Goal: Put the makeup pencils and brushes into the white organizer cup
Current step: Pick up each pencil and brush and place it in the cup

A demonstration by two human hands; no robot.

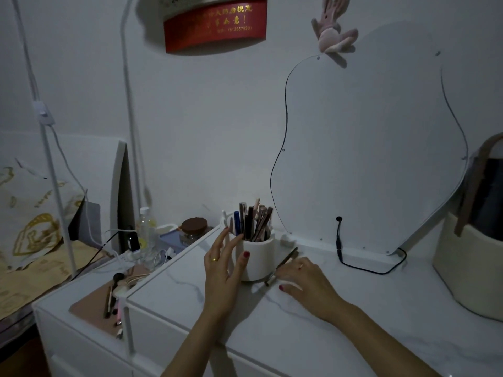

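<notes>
The white organizer cup (260, 258) stands on the marble-look dresser top (340, 317), with several makeup pencils and brushes (254, 221) upright in it. My left hand (221, 270) is beside the cup's left wall, fingers spread, thumb against the cup. My right hand (304, 278) rests on the top just right of the cup, its fingers on a dark pencil (285, 261) that lies slanted on the surface next to the cup. Whether the fingers grip the pencil is hard to tell.
A blob-shaped mirror (367, 145) leans on the wall behind, with a black cable (362, 265) at its foot. A cream basket (468, 262) stands at the right. A lower side unit at left holds a pink mat (92, 308) with more pencils (109, 303), a bottle (145, 229) and a jar (194, 227).
</notes>
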